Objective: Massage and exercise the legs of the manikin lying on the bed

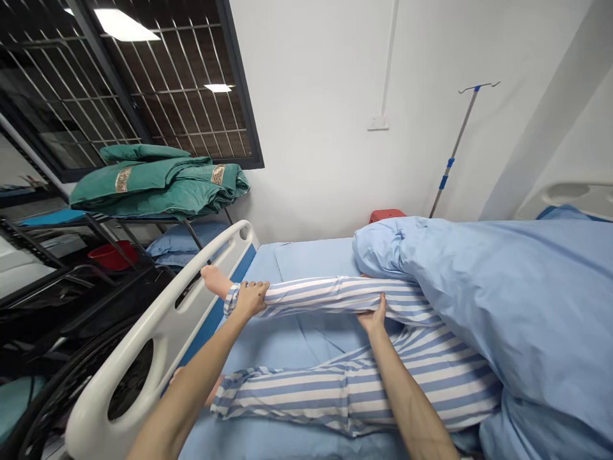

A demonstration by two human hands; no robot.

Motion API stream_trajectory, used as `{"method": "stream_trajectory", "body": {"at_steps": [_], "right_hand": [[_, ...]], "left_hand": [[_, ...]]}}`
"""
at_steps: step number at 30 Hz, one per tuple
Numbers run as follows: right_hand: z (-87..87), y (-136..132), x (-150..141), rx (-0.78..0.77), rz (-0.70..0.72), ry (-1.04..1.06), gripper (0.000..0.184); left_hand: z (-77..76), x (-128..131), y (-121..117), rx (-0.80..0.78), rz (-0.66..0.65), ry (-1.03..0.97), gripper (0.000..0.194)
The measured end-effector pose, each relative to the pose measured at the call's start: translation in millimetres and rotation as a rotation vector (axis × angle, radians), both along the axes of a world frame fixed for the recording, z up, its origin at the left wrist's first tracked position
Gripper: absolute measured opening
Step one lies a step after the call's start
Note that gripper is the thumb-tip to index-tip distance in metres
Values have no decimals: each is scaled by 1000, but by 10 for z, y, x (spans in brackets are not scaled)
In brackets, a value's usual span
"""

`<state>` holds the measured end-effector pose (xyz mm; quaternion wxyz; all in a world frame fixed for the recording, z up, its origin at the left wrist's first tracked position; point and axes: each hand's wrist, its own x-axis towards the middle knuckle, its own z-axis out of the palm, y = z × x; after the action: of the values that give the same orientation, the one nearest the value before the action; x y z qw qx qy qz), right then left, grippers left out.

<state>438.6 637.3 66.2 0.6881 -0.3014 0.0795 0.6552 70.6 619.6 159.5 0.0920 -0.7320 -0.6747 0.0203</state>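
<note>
Two legs in blue-and-white striped trousers lie along the bed. The far leg (311,295) is straight and looks lifted above the sheet, its bare foot (216,282) near the footboard. My left hand (251,299) is wrapped over that leg just above the ankle. Around the knee or lower thigh, my right hand (374,314) grips the same leg from its near side and below, thumb on top. The near leg (297,395) rests on the mattress, its foot partly hidden behind my left forearm. A light blue quilt (460,268) covers the body above the thighs.
A white footboard (165,332) closes the bed's left end. Beyond it stand a metal rack with folded green blankets (163,185), a red basin (113,254) and part of a black wheel. An IV pole (453,156) and a red object (387,214) are at the far side.
</note>
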Motion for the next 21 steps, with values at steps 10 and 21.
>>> {"method": "stream_trajectory", "body": {"at_steps": [10, 21], "right_hand": [[-445, 44, -44, -41, 56, -122, 34], [-634, -79, -34, -174, 176, -351, 33]], "left_hand": [[-924, -272, -105, -109, 77, -36, 47], [-1380, -162, -135, 112, 77, -60, 43]]}}
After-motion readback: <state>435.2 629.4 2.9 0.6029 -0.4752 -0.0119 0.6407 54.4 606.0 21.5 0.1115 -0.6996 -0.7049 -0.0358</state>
